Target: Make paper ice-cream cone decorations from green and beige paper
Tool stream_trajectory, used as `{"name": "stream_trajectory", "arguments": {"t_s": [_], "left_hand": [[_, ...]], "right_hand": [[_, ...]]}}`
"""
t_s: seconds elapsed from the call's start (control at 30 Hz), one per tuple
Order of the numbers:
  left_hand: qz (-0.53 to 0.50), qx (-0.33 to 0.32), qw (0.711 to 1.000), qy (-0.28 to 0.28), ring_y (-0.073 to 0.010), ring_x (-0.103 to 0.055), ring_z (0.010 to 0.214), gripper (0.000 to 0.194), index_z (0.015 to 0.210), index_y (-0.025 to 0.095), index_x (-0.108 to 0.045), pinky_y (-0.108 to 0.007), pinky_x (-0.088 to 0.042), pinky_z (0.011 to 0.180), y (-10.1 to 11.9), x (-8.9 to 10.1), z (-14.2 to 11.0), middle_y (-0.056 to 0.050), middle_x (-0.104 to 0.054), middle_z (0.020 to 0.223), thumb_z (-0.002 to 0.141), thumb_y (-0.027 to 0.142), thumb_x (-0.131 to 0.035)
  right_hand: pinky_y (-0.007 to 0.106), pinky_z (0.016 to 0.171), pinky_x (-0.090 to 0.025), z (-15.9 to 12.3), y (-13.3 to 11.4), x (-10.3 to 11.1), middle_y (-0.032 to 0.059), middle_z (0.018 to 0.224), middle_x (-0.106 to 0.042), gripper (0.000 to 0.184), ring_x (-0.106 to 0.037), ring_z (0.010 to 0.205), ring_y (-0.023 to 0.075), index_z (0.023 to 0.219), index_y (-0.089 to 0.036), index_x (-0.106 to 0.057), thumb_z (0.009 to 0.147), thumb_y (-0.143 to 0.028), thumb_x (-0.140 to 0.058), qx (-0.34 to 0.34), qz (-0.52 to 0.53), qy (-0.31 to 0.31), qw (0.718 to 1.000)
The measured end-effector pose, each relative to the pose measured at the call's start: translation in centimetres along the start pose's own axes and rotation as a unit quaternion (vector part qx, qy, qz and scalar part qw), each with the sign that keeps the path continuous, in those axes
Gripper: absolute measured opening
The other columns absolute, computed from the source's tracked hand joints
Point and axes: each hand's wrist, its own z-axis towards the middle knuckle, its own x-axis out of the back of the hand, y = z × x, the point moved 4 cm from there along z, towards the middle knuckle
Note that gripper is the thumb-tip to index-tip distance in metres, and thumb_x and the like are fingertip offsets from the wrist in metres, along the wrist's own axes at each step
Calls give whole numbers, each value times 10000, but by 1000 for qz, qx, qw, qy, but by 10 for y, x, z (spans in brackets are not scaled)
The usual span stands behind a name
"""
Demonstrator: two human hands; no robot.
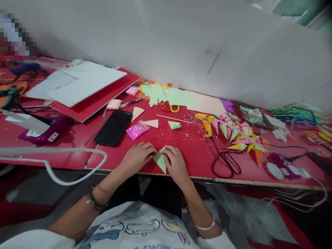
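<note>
Green paper [160,162] lies at the near edge of a red table [193,154], between a person's two bare hands. The left hand [140,154], fingers curled, touches its left edge; whether those fingers grip or merely steady it cannot be told. The right hand [177,166] grasps the right side, thumb and fingers drawn together over it. Neither hand is released.

The step in hand appears to be lining up or creasing a fold, though the fingers hide much of the sheet. By that reading, the next move calls for matched edges, light fingertip pressure and a steady left side.

The paper's visible narrow corner points near, toward the person's body. Its long axis seems to run near to far, but with the far and right edges partly covered, that remains a judgement.

Just beyond the hands, a smaller folded piece [173,125] sits near a thin stick [174,118]. A pink packet [137,130] and a black phone [113,128] lie to the left. To the right rests a yellow glue gun [207,125], beside a heap of coloured cones [234,133].
</note>
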Motion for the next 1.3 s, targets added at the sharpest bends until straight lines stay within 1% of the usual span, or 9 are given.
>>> {"name": "stream_trajectory", "arguments": {"t_s": [0.17,0.27,0.37,0.6,0.67,0.83,0.93,1.07,1.3], "left_hand": [[7,-38,999,-8,-148,-490,907,273,1045,199,-509,-284,-389,819,2,-5,0,-38,-549,979,806,131,-393],[27,-58,998,-17,-150,-484,922,312,1050,202,-521,-281,-390,825,4,-8,-1,-38,-543,999,791,93,-384],[44,-64,997,-15,-162,-477,935,308,1059,210,-525,-291,-390,824,8,-8,-5,-41,-539,1019,789,126,-401],[56,-55,997,-19,-218,-437,1003,499,1147,232,-461,-354,-350,871,18,-4,-21,-44,-500,1114,700,436,-549],[63,-53,996,-20,-218,-436,1001,505,1145,229,-459,-354,-349,866,19,-5,-22,-41,-498,1118,704,462,-537],[69,-57,996,-23,-195,-446,987,472,1147,210,-449,-327,-363,845,23,-10,-23,-43,-511,1090,729,410,-539],[67,-67,995,-27,-196,-455,964,467,1137,213,-452,-332,-365,837,26,-12,-23,-43,-523,1058,717,380,-569],[43,-78,996,-19,-177,-478,911,375,1081,211,-483,-305,-385,790,27,-14,-21,-34,-543,976,736,337,-559],[90,-95,991,19,-145,-509,837,161,954,211,-534,-276,-389,723,20,-18,-23,-13,-571,917,800,206,-487]], "right_hand": [[334,914,-332,-9,2,9,58,1158,-489,276,-420,1082,175,1070,-214,-515,812,-267,-431,36,30,-66,997],[377,956,-296,-16,1,12,68,1274,-398,556,-347,1170,211,1191,-231,-421,694,-433,-568,77,21,-137,987],[396,984,-264,-22,-1,12,84,1335,-320,733,-274,1222,228,1258,-217,-336,625,-433,-635,100,-8,-164,981],[373,947,-312,-27,-8,8,58,1214,-471,336,-388,1118,195,1114,-221,-495,793,-319,-478,85,-27,-127,988],[364,921,-336,-26,-8,10,57,1175,-497,319,-415,1077,189,1102,-219,-504,808,-331,-450,77,-24,-124,989],[385,925,-335,-28,-11,12,72,1244,-425,585,-361,1120,221,1210,-217,-402,685,-376,-605,106,-51,-164,979],[375,917,-337,-31,-11,11,56,1232,-442,475,-373,1100,214,1193,-229,-421,741,-282,-560,109,-68,-156,979],[348,844,-376,-31,-8,9,39,1121,-523,289,-444,989,196,1093,-246,-512,815,-300,-451,86,-34,-123,988],[310,782,-383,-25,-3,4,27,1022,-559,277,-469,907,181,1028,-251,-552,764,-168,-529,117,-55,-98,987]]}}
